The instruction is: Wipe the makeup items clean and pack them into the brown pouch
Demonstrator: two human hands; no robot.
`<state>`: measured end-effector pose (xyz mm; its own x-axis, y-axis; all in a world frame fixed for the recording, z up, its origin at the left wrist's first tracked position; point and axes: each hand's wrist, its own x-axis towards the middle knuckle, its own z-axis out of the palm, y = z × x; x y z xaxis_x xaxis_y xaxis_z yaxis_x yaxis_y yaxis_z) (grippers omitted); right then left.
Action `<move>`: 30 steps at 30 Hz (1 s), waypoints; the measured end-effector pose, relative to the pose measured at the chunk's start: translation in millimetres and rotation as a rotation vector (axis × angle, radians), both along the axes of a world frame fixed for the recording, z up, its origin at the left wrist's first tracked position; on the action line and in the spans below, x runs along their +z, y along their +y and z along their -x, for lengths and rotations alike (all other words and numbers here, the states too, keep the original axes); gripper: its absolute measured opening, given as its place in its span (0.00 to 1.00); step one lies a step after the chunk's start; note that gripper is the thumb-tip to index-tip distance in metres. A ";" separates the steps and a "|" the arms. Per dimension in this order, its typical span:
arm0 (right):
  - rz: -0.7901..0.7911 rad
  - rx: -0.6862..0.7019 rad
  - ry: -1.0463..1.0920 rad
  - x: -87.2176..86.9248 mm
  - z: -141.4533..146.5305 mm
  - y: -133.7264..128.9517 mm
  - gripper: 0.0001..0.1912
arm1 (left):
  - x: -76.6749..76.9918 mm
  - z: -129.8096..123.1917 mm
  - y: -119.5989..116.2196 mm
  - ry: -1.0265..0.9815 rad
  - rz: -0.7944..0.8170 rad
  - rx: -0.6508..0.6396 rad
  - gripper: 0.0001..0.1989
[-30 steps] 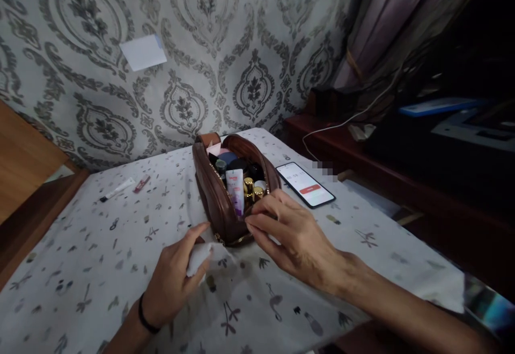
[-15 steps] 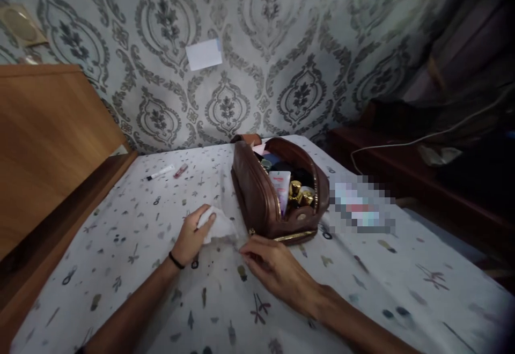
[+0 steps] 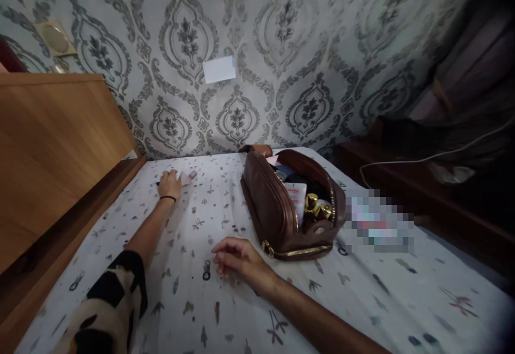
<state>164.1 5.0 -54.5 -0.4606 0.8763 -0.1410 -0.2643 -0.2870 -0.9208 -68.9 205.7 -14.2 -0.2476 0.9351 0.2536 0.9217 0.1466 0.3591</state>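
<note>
My left hand reaches to the far left of the patterned bedsheet, fingers curled down over the spot of a slim white tube with a dark end, now mostly hidden. A crumpled white tissue pokes out at its right side, seemingly held in the hand. Just beyond lies a small reddish item. Nearer to me, my right hand hovers over the sheet with loosely bent, parted fingers and nothing in them. To its right stands a brown toiletry bag, unzipped, with a white-and-pink tube and gold-capped bottles inside.
A wooden panel borders the bed on the left. Behind is a patterned wall with a white card. A blurred-out item lies right of the bag, and a white cable runs along dark furniture.
My left hand has moved forward and left with the tissue, from beside the bag to the slim tube. My right hand has shifted slightly left, and its fingers have loosened. The view has tilted a little.
</note>
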 end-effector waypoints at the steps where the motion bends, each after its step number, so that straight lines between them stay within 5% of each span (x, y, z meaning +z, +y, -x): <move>1: 0.007 0.008 0.016 -1.0 -2.0 0.0 0.26 | -1.2 4.8 3.7 0.017 0.009 0.022 0.18; 8: 0.020 0.061 0.067 -4.7 -4.6 2.1 0.29 | -1.2 27.9 4.2 0.003 0.102 0.045 0.11; 13: 0.028 0.054 0.121 -7.7 -3.3 2.9 0.33 | 8.1 25.3 -16.0 -0.141 0.084 0.012 0.13; 17: -0.013 -0.035 0.217 -15.1 1.1 2.5 0.38 | 3.0 -4.3 -71.9 -0.359 0.002 -0.068 0.24; 20: -0.067 -0.139 0.278 -20.2 6.1 2.3 0.40 | -3.3 -43.7 -130.6 -0.809 0.057 -0.172 0.28; 23: -0.127 -0.160 0.324 -21.7 7.0 2.6 0.37 | -6.5 -82.2 -175.8 -0.865 0.069 -0.337 0.30; 30: -0.196 -0.196 0.193 -12.4 -6.8 4.5 0.30 | -17.5 -113.2 -192.9 -0.997 0.035 -0.372 0.29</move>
<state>170.8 9.5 -66.8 -0.2823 0.9527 0.1123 -0.4719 -0.0360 -0.8809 44.3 12.8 -31.7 -0.0262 0.9975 0.0653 0.2021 -0.0587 0.9776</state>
